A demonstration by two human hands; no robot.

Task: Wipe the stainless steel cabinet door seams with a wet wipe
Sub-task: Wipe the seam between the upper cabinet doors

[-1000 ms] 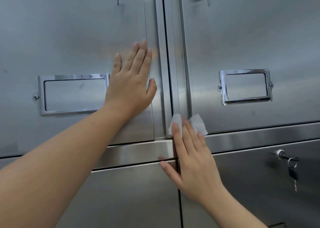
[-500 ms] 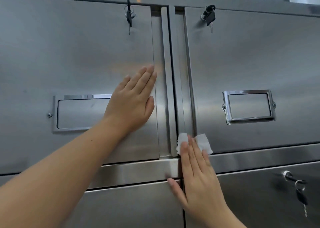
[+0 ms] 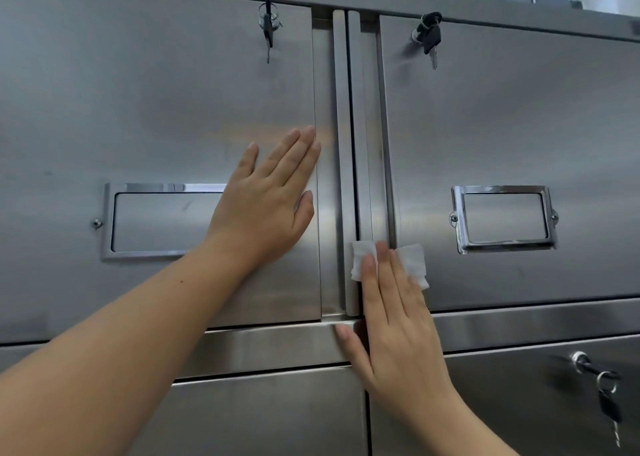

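A person's right hand is pressing a white wet wipe flat against a stainless steel cabinet, its fingers lying straight and close together on top of the cloth rather than curling round it. The wipe is sitting low on the vertical seam that is dividing the two upper doors, covering the narrow strip just right of that seam and reaching the edge of the upper right door, a little above the horizontal rail. Two corners of the wipe are showing on either side of the fingers, while the thumb is pointing out to the left and touching the rail. The left hand is resting palm-down on the upper left door, fingers extended and holding nothing, its fingertips reaching that door's right edge and its heel covering the right end of a chrome label holder. A matching label holder is gleaming on the right door, well clear of both hands. A key is hanging from the lock near the top of the left door, a second black-headed key is dangling at the top corner of the right door, and a third key on a ring is hanging from the lock of the lower right door. Both bare forearms are reaching up into the frame from below.
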